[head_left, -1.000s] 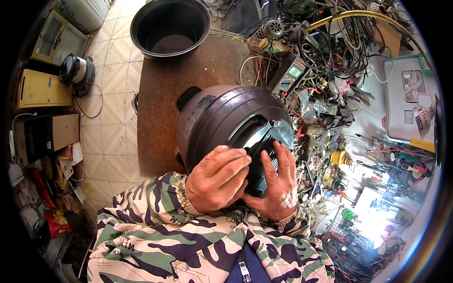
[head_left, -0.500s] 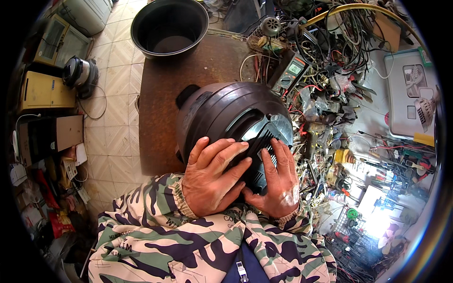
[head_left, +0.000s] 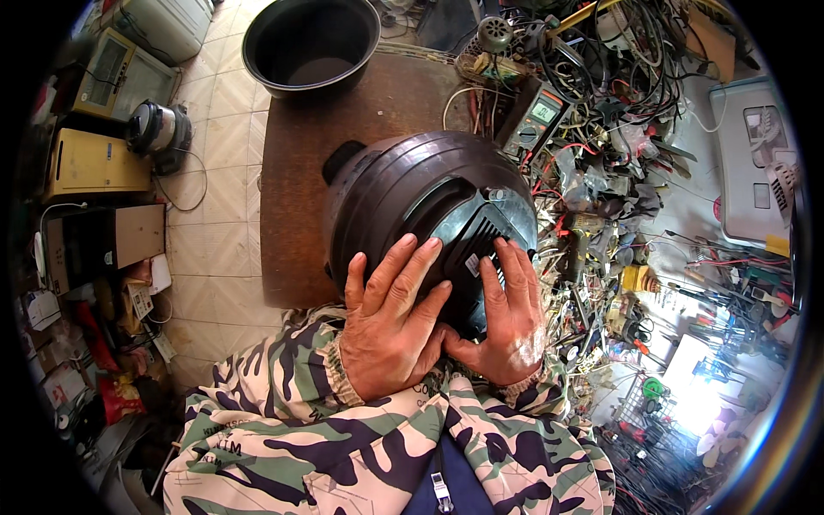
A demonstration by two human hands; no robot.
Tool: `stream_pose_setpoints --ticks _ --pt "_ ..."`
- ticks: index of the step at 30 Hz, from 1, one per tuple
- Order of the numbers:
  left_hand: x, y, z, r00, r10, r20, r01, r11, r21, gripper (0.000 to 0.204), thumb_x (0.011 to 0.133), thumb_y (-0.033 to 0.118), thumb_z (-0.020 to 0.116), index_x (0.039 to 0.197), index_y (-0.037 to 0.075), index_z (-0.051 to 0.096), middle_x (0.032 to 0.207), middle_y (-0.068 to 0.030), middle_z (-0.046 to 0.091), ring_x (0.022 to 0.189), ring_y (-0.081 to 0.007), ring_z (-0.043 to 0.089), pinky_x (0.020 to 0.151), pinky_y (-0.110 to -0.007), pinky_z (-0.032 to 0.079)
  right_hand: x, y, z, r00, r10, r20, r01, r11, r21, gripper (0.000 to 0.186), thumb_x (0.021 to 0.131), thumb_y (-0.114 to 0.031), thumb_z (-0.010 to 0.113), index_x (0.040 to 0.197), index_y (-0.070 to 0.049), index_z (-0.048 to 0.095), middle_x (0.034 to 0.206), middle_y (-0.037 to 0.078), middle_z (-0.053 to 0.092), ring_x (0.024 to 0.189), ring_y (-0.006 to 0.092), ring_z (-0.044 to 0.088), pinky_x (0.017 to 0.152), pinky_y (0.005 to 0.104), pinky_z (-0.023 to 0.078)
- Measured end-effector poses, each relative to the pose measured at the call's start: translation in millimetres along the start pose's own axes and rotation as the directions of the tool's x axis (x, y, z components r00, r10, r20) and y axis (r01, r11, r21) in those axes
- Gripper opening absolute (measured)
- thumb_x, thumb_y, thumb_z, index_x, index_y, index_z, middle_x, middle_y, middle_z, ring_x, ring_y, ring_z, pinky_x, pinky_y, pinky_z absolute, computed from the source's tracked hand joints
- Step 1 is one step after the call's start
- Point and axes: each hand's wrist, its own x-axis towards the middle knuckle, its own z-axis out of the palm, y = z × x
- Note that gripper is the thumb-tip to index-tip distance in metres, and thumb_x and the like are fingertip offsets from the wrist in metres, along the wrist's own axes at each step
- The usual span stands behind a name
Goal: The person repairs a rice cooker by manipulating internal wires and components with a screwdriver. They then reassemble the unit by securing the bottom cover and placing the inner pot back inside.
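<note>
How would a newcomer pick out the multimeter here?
Start from the brown tabletop, then the big, dark, rounded appliance on it. The multimeter lies just past that appliance's upper right. Its pale screen and round dial set it apart from the tangled cables beside it.

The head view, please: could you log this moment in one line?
left hand: on brown cooker; right hand: on its slotted panel; black pot: at table's far end; meter: beyond cooker, right
</note>
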Motion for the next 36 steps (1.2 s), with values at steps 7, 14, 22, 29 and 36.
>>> stream_pose_setpoints --ticks 7,14,22,29,36 --pt "4 12 -9 0.990 -0.130 0.049 0.136 0.979 -0.152 0.042 0.086 0.015 0.077 0.125 0.001 0.078 0.175 -0.0278 0.037 0.166 -0.0443 0.026 0.133 -0.057 0.007 -1 0 4 0.999 -0.025 -0.031 0.025 1.000 -0.007 0.093 0.077 -0.034 0.091 0.151 0.006 0.054 0.160 0.033 0.049 0.146 0.0546 0.052 0.116 0.0623 0.047" --pt "5 17 -11 0.989 -0.144 0.033 0.147 0.963 -0.226 0.041 0.085 0.011 0.078 0.124 0.000 0.077 0.175 -0.0267 0.037 0.167 -0.0439 0.025 0.133 -0.057 0.008 2 2 5 0.998 -0.062 -0.024 0.061 0.998 -0.027 0.092 0.077 -0.035 0.090 0.151 0.006 0.054 0.159 0.034 0.050 0.145 0.0551 0.052 0.115 0.0624 0.048" --pt "0 16 -4 0.989 -0.133 -0.058 0.127 0.986 -0.104 0.039 0.083 0.011 0.078 0.119 -0.002 0.078 0.171 -0.0274 0.042 0.159 -0.0455 0.036 0.129 -0.055 0.025 2 3 3 0.997 -0.075 -0.014 0.074 0.997 -0.023 0.092 0.076 -0.034 0.091 0.150 0.007 0.054 0.160 0.035 0.049 0.146 0.0549 0.051 0.116 0.0621 0.047" --pt "-9 16 -24 0.979 -0.162 -0.124 0.155 0.986 -0.068 0.038 0.082 0.003 0.071 0.119 -0.004 0.078 0.156 -0.0280 0.054 0.141 -0.0465 0.049 0.119 -0.051 0.041 0 12 4 0.995 -0.100 -0.025 0.101 0.995 0.017 0.091 0.076 -0.032 0.093 0.148 0.009 0.055 0.160 0.034 0.048 0.146 0.0544 0.051 0.116 0.0597 0.049" --pt "-5 39 -5 0.986 -0.167 -0.028 0.168 0.984 0.058 0.035 0.088 0.009 0.070 0.120 -0.003 0.078 0.169 -0.0250 0.047 0.160 -0.0454 0.038 0.131 -0.057 0.021 -4 16 10 0.991 -0.101 -0.083 0.106 0.993 0.055 0.088 0.078 -0.035 0.091 0.146 0.010 0.057 0.158 0.034 0.051 0.145 0.0537 0.053 0.116 0.0600 0.049"
